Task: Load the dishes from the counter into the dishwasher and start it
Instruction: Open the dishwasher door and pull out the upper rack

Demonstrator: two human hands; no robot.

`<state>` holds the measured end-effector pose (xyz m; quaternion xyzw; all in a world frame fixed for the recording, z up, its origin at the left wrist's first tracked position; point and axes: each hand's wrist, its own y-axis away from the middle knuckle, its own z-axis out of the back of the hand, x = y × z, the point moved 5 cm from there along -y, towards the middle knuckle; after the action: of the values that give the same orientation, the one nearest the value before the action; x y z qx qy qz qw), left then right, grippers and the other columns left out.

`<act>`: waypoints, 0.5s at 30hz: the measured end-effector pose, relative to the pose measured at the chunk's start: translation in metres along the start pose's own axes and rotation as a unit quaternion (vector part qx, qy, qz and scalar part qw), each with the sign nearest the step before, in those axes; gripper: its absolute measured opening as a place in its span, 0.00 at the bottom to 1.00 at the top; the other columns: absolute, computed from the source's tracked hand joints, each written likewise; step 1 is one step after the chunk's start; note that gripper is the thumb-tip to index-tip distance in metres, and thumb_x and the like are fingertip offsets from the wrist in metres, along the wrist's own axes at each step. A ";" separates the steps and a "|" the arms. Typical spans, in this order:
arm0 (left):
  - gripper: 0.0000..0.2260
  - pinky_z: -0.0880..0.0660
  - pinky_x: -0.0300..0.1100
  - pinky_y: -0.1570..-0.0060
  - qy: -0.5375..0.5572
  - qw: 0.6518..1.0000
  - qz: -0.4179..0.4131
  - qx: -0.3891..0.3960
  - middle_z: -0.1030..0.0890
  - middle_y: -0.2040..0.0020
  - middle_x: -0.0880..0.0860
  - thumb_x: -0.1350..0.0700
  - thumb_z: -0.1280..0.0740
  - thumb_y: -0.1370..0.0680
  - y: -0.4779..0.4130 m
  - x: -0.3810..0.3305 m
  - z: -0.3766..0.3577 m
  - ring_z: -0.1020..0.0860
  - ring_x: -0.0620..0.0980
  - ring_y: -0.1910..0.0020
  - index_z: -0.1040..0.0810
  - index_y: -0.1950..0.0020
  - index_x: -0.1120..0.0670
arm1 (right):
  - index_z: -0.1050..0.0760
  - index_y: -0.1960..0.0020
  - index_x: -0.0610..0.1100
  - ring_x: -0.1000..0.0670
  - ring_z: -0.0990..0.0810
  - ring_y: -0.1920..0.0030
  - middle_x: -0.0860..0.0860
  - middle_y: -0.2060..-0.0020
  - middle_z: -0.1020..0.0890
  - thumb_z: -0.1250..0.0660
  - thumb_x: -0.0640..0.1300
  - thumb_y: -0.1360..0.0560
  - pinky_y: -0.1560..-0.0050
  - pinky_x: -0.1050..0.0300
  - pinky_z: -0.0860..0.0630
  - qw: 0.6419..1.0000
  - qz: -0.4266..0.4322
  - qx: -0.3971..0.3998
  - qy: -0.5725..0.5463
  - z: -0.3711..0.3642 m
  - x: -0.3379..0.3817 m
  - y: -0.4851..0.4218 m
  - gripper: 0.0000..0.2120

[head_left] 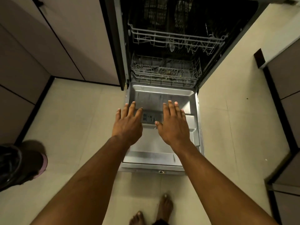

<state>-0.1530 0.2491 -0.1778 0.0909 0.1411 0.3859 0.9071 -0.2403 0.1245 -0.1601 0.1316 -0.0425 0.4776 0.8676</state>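
The dishwasher stands open in front of me, its steel door [155, 95] folded down flat over the floor. Inside, the lower wire rack [165, 73] and the upper wire rack [175, 39] sit pushed in; some dark items show in the racks but I cannot make them out. My left hand [128, 124] and my right hand [174, 125] stretch out above the door, palms down, fingers straight and spread, holding nothing. The detergent compartment [150, 117] lies between them. No counter or dishes are in view.
Pale cabinet fronts [65, 38] flank the dishwasher on the left, and more cabinets [285, 95] line the right. A dark bin with a black bag [17, 163] stands on the tiled floor at the left. My bare feet [164, 207] are just short of the door's edge.
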 end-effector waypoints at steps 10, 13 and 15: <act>0.31 0.57 0.57 0.22 -0.034 0.999 -0.033 -0.016 0.60 0.19 0.57 0.50 0.44 0.16 -0.085 -0.022 0.051 0.61 0.59 0.21 0.58 0.19 0.51 | 0.53 0.21 0.44 0.43 0.57 0.21 0.45 0.21 0.52 0.41 0.57 0.20 0.22 0.46 0.54 0.999 -0.039 -0.034 -0.008 0.052 -0.052 -0.080 0.36; 0.31 0.58 0.56 0.22 -0.048 0.998 -0.032 -0.027 0.60 0.19 0.56 0.50 0.44 0.16 -0.118 -0.039 0.070 0.61 0.58 0.20 0.58 0.19 0.51 | 0.55 0.20 0.44 0.44 0.57 0.21 0.45 0.21 0.52 0.42 0.57 0.19 0.22 0.46 0.54 0.998 -0.038 -0.038 -0.012 0.067 -0.068 -0.105 0.36; 0.31 0.59 0.56 0.22 -0.054 0.997 -0.032 -0.038 0.60 0.19 0.56 0.50 0.44 0.16 -0.142 -0.047 0.079 0.61 0.57 0.20 0.58 0.19 0.50 | 0.55 0.21 0.43 0.44 0.57 0.21 0.45 0.21 0.52 0.42 0.57 0.19 0.22 0.47 0.54 0.998 -0.035 -0.044 -0.004 0.074 -0.076 -0.122 0.36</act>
<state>-0.0628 0.1132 -0.1331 0.0731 0.0799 0.3563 0.9281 -0.1745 -0.0196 -0.1266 0.0964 -0.0628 0.4440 0.8886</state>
